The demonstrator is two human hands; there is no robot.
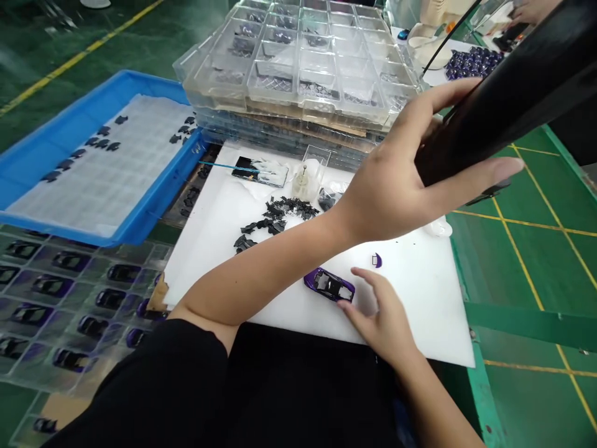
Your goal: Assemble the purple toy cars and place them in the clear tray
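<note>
My left hand reaches across to the upper right, with thumb and fingers around a large, smooth black cylindrical object whose kind I cannot make out. On the white board lies a purple toy car body with open window frames. My right hand rests beside its right end, thumb and forefinger apart, the thumb tip at the car's edge. Just above that hand is a small purple part with a thin outline. Several small black parts lie in loose heaps, partly behind my left forearm.
A blue tray with black parts on white lining stands left. Below it, clear compartment trays hold purple car bodies. Stacked clear divided boxes stand behind the board, near a small bottle and a dark flat rectangle. Another person's hand shows top right.
</note>
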